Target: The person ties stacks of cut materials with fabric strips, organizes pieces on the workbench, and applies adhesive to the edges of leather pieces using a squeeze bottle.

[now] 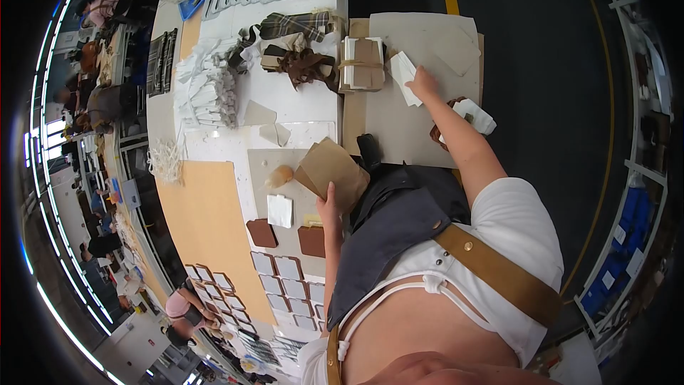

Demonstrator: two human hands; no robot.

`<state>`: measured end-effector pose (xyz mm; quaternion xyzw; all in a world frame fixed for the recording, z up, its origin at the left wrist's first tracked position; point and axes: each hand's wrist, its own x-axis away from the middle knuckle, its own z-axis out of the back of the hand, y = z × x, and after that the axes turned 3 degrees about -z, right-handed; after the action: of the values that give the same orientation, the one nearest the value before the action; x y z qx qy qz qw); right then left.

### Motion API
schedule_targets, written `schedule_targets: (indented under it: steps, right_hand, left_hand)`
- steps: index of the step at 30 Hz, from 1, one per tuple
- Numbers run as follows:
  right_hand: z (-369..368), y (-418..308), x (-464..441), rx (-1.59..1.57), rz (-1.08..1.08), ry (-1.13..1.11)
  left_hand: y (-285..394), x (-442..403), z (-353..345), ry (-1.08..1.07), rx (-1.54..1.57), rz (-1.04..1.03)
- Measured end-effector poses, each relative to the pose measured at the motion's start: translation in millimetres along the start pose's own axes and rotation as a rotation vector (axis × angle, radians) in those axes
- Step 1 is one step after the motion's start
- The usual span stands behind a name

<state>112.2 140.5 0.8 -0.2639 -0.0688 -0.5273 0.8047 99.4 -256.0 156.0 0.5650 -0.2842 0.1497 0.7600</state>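
My left hand point(330, 203) is closed on the edge of several brown paper sheets point(335, 167), slightly fanned, in front of my dark apron point(399, 221). Out to the right, my right hand point(424, 85) pinches a thin stack of white rectangular pieces point(403, 75) over a grey board point(399, 125). Beside that stack stands a bundle of white pieces point(349, 53) wrapped with a brown band. A brown and white item point(474, 115) lies near my right forearm, partly hidden by it.
Left of the paper lie a beige rounded object point(279, 176), a white stack point(280, 210) and brown pieces point(262, 233). Rows of grey pieces with brown edges point(288, 269) cover the nearer table. White strips point(206, 85) and fabric scraps point(306, 64) are piled further off. Other people work at the far left.
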Motion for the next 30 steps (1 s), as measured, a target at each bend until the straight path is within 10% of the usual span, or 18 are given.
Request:
schedule_targets:
  steps: [11, 23, 30]
  right_hand:
    - [11, 20, 43, 0.208, 0.339, 0.365]
    - [-6, 30, 28, 0.148, 0.264, 0.257]
    - [3, 5, 18, -0.457, 0.133, 0.32]
  left_hand:
    - [-2, 3, 1, 0.013, 0.033, -0.026]
    - [-5, 5, 4, 0.025, 0.007, -0.015]
    - [0, 5, -2, 0.01, 0.02, -0.027]
